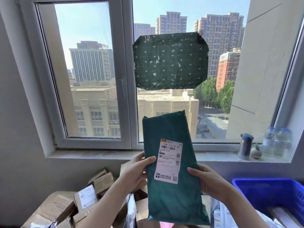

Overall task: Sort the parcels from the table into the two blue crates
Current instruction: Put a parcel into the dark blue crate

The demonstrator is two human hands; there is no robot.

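Both hands, the left hand (136, 171) and the right hand (207, 180), grip the green parcel (172, 199) by its sides, label up, probably to read which blue crate (269, 193) it belongs in.

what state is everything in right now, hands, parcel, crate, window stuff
green parcel, held upright in the air, label facing the camera
left hand, gripping the parcel's left edge
right hand, gripping the parcel's right edge
blue crate, open-topped, only partly in view
cardboard boxes, piled loosely below the hands
patterned sheet, taped flat on the right pane
left window sash, looks shut
water bottles, upright on the sill, capped
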